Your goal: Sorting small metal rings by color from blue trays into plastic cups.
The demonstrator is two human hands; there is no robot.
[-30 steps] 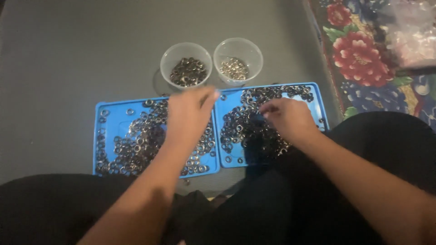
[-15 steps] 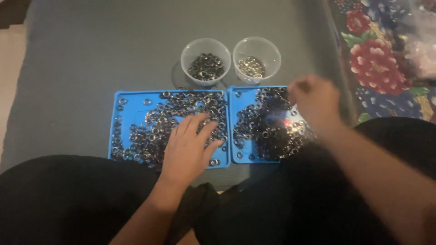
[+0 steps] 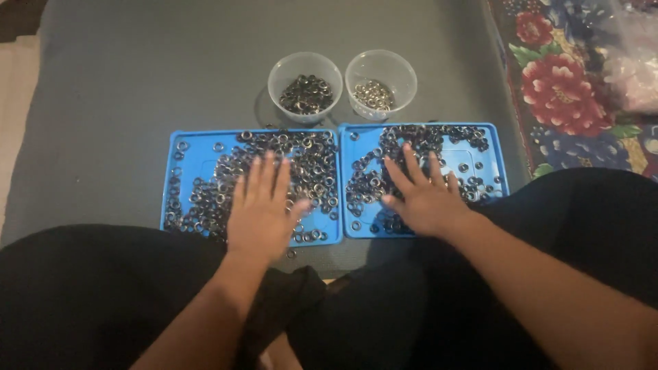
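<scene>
Two blue trays lie side by side on a grey mat, each strewn with many small metal rings. My left hand (image 3: 261,209) lies flat, fingers spread, on the rings of the left tray (image 3: 188,151). Flat on the right tray (image 3: 492,154) rests my right hand (image 3: 425,194), its fingers apart over the rings. Neither hand holds anything. Behind the trays stand two clear plastic cups: the left cup (image 3: 304,71) holds dark rings, the right cup (image 3: 381,70) holds lighter silvery rings.
The grey mat (image 3: 137,82) stretches back and to the left. A floral cloth (image 3: 562,89) lies at the right, with a clear plastic bag (image 3: 634,68) on it. My dark-clothed legs fill the foreground. One ring (image 3: 291,253) lies off the left tray's front edge.
Both hands have come down from the trays' far side. My right hand, raised half a second ago, now lies flat on the right tray; my left hand has slid nearer me.
</scene>
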